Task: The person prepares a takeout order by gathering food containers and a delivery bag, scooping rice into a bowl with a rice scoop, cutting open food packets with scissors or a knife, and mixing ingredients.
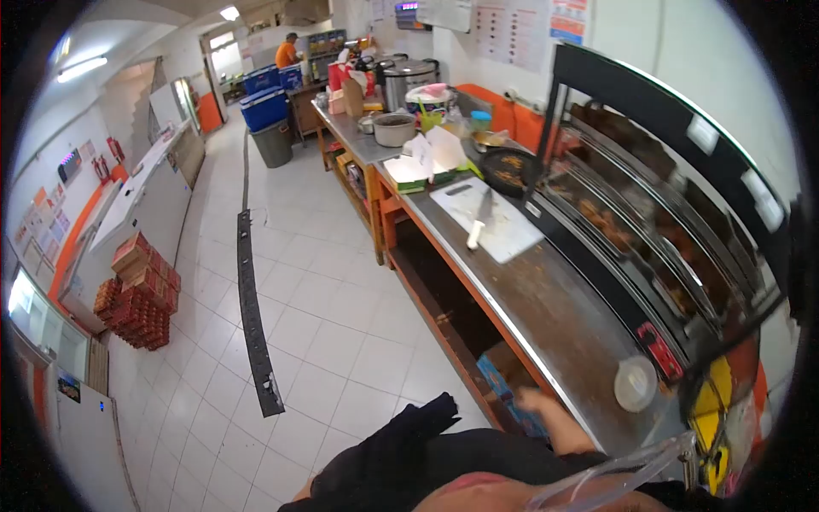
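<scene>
My right hand (535,401) hangs low beside the front edge of the worktable (554,307), its fingers blurred and partly lost against a blue-and-brown box (503,380) on the shelf underneath. The hand overlaps the box in this view, and I cannot tell whether it holds anything. My left hand is out of view; only a bit of skin shows below the black sleeve at the bottom edge. On the tabletop above my right hand lies a round whitish lid or shallow container (636,383).
A white cutting board (512,230) bears a knife (481,224). Beyond it are a black pan (509,173) and a pot (394,130). A glass display warmer (640,213) lines the wall. Egg trays (136,316) are stacked left. A person in orange (287,53) stands far back.
</scene>
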